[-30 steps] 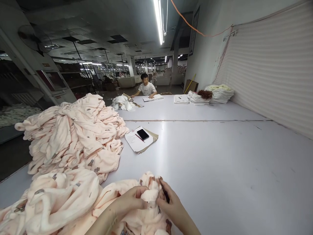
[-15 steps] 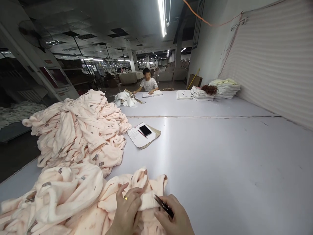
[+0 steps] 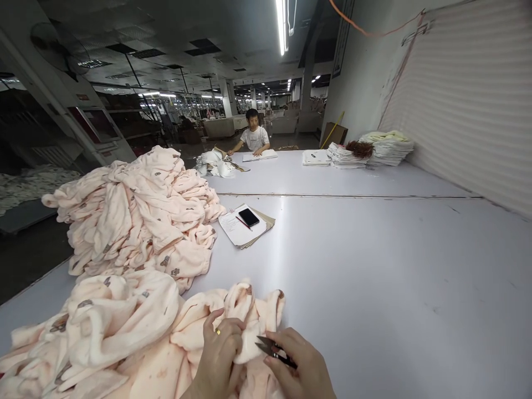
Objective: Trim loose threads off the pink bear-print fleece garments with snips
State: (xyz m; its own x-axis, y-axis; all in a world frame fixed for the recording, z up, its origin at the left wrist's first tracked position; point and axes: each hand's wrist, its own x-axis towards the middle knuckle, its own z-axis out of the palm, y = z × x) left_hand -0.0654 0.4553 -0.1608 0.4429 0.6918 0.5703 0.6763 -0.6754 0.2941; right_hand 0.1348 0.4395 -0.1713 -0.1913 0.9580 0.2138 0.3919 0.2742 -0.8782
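Pink fleece fabric with small printed figures, seemingly a garment (image 3: 145, 354), lies bunched along the near edge of the table. My left hand (image 3: 222, 349), with a yellow ring on one finger, is closed on a fold of it; the thumb side is partly hidden. In my right hand (image 3: 301, 360) is a pair of black thread snips (image 3: 276, 351). Their blades stand apart and point left, right at the pale edge of the fabric by my left fingers. Whether the blades touch the cloth I cannot tell.
A tall heap of similar pink garments (image 3: 141, 216) rises at the left. Papers (image 3: 239, 235) with a phone (image 3: 249, 217) and a pencil lie mid-table (image 3: 374, 277). Across it sits a person (image 3: 255, 137) beside white cloth. Folded white stacks (image 3: 388, 149) stand at the far right.
The snips' blades have spread apart and turned slightly more to the left. The fabric edge by my left fingers has shifted a little. The whole view has moved slightly.
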